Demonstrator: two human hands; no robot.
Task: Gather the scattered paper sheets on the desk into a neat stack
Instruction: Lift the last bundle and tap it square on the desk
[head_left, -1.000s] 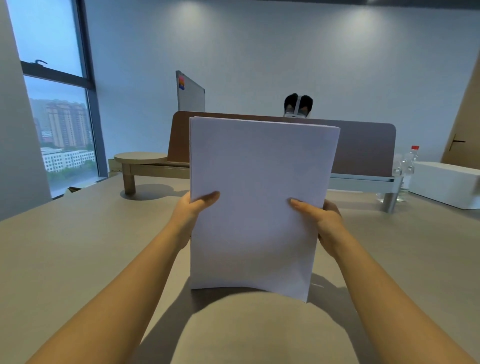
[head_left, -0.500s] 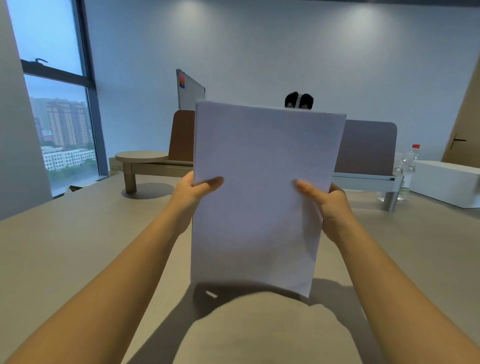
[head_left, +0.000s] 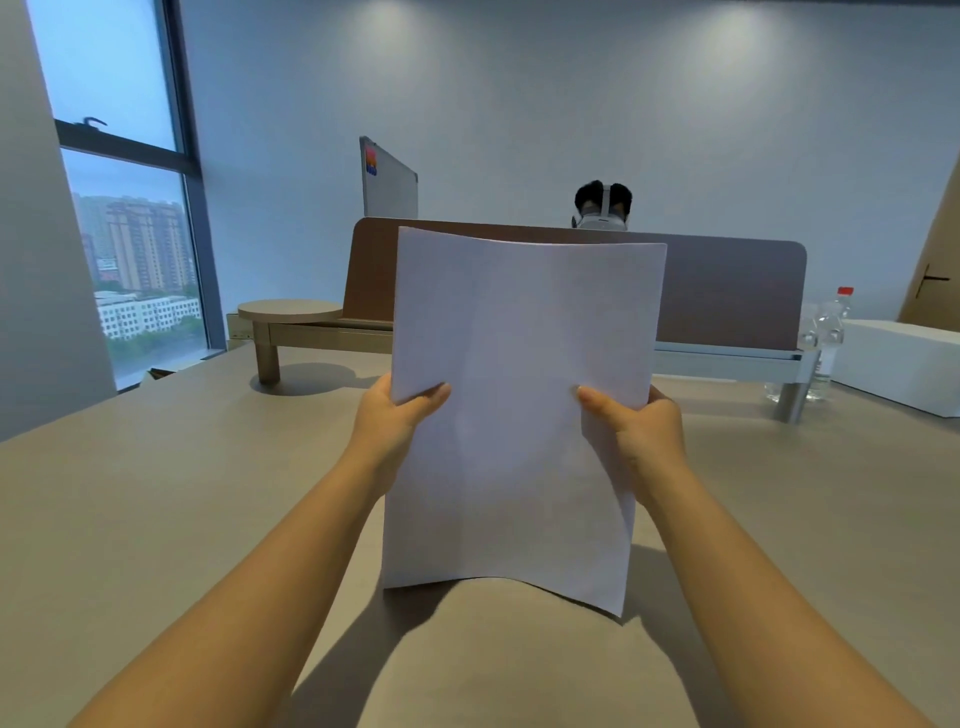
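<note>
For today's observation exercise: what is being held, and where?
The paper stack, upright, gripped at mid-height on its side edges by left hand and right hand.

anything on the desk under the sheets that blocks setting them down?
Nothing visible. Both the left hand and right hand grip the paper stack upright over bare desk. The bottles and white box sit far right, the riser at the back.

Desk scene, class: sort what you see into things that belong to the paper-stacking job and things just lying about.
Part of the job:
paper stack
left hand
right hand
desk

Just lying about:
water bottle
white box
whiteboard
desk divider
</note>
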